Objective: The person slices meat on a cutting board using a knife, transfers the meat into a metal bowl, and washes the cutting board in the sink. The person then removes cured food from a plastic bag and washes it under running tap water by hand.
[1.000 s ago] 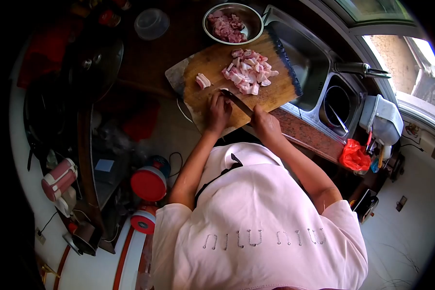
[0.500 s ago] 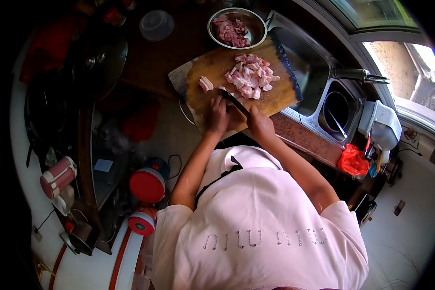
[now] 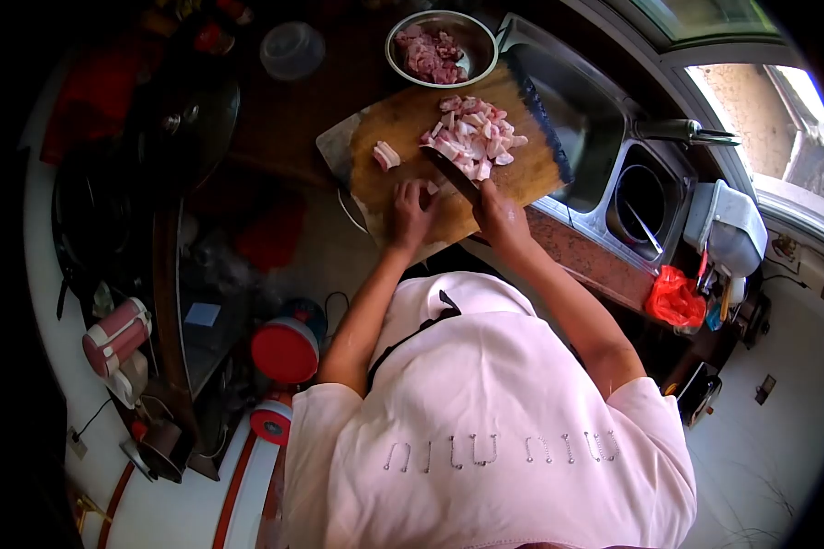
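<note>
While the right hand (image 3: 501, 215) grips the knife (image 3: 456, 177), the left hand (image 3: 411, 217) half-curls, its hold unclear; the meat (image 3: 474, 135) looks soft, slippery, best pinned flat.

Cutting boards (image 3: 366, 197): one, at the front edge of the worktop (image 3: 604, 261). Knives (image 3: 454, 175): one. Hands: two, left hand (image 3: 412, 212) and right hand (image 3: 501, 216). Metal bowls (image 3: 395, 69): one, at the board's far edge. Clear plastic containers (image 3: 292, 51): one. Meat pieces (image 3: 474, 137) heaped on the board: many, overlapping, exact number unclear; small meat cluster (image 3: 386, 156) near the left edge: one. Red bags (image 3: 676, 298): one.
</note>
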`<state>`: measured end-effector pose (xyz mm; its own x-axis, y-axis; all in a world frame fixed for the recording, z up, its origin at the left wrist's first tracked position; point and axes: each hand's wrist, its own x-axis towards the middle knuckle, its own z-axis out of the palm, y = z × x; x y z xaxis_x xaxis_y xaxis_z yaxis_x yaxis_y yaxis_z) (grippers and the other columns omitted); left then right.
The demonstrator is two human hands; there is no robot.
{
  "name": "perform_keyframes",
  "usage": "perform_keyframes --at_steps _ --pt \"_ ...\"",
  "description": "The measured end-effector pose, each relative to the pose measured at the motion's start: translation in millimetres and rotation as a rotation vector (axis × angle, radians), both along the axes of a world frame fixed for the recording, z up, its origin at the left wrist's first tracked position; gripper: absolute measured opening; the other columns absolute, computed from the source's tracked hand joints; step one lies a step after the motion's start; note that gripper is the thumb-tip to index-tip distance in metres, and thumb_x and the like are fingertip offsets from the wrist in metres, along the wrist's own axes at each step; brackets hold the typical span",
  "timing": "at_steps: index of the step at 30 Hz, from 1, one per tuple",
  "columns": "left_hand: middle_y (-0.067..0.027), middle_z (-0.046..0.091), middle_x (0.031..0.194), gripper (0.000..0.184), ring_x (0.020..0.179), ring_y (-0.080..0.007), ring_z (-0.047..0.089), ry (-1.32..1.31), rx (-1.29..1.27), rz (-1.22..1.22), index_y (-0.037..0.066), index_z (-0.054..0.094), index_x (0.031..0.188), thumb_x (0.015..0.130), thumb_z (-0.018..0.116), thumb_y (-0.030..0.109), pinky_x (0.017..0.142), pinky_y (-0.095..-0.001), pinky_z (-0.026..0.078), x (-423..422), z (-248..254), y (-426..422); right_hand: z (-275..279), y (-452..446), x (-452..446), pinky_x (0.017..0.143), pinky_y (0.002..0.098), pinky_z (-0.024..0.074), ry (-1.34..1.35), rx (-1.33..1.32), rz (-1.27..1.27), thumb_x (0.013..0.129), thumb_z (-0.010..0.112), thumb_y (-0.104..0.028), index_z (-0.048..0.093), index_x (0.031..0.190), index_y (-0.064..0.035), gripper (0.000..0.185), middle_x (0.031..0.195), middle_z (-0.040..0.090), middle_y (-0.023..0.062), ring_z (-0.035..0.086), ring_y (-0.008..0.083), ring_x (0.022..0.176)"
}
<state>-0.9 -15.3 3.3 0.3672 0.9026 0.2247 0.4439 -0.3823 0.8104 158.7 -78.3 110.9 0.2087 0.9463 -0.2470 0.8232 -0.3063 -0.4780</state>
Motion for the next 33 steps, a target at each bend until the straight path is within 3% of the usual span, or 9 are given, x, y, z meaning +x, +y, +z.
perform_keyframes --at_steps 5,9,15,21,25,30,33 --pt "-0.0169 0.055 0.097 0.028 0.092 -0.0382 0.052 -0.026 0.016 -0.008 0.004 0.051 0.097 0.073 0.064 0.005 0.081 -0.047 0.044 0 1 -1 20 -20 -3 0.058 0.0531 0.0444 0.019 0.023 0.051 0.081 0.054 -0.007 0.041 0.092 -0.0026 0.017 0.07 0.059 0.0231 0.058 0.0451 0.068" --pt "-0.0179 0.054 0.097 0.025 0.091 -0.0391 0.052 -0.063 0.009 -0.004 0.003 0.051 0.095 0.073 0.062 0.004 0.08 -0.047 0.044 1 -7 1 18 -20 -3 0.062 0.0536 0.0435 0.04 -0.063 0.046 0.083 0.056 -0.012 0.041 0.09 -0.0039 0.018 0.073 0.058 0.0249 0.057 0.046 0.073" --pt "-0.0164 0.054 0.093 0.019 0.085 -0.0384 0.052 -0.04 0.089 0.007 0.005 0.052 0.088 0.072 0.062 0.004 0.076 -0.0461 0.044 2 -6 7 4 5 -8 0.06 0.053 0.0458 0.024 -0.166 0.034 0.081 0.054 -0.009 0.041 0.093 -0.0017 0.019 0.071 0.06 0.0247 0.06 0.0447 0.069" --pt "-0.0142 0.055 0.089 0.019 0.082 -0.0367 0.053 -0.016 0.121 -0.038 0.006 0.053 0.085 0.07 0.063 0.004 0.074 -0.0456 0.045 0 -7 10 -32 40 -36 0.061 0.0544 0.0465 0.026 0.01 -0.049 0.082 0.053 -0.012 0.042 0.094 -0.0026 0.019 0.073 0.061 0.0256 0.06 0.0454 0.07" --pt "-0.0145 0.056 0.088 0.021 0.085 -0.0357 0.054 -0.013 0.154 -0.005 0.006 0.055 0.087 0.07 0.065 0.004 0.075 -0.045 0.046 2 -10 13 -21 1 -25 0.064 0.0551 0.0461 -0.005 -0.192 -0.051 0.083 0.053 -0.012 0.041 0.095 -0.0033 0.019 0.073 0.061 0.0257 0.061 0.0451 0.073" --pt "-0.014 0.054 0.088 0.015 0.081 -0.0367 0.052 -0.023 -0.015 0.015 0.005 0.056 0.084 0.071 0.062 0.003 0.072 -0.0459 0.045 -1 -6 9 -17 1 -30 0.063 0.0546 0.0466 -0.024 -0.182 -0.053 0.085 0.053 -0.016 0.042 0.093 -0.0027 0.019 0.074 0.062 0.0254 0.061 0.0453 0.071" --pt "-0.0144 0.053 0.088 0.015 0.081 -0.0365 0.052 -0.015 0.079 -0.026 0.005 0.056 0.083 0.071 0.063 0.005 0.071 -0.0461 0.045 0 0 10 -30 28 -39 0.06 0.0551 0.0451 -0.017 -0.103 -0.066 0.084 0.054 -0.015 0.04 0.096 -0.0019 0.023 0.072 0.06 0.0263 0.06 0.0452 0.07"
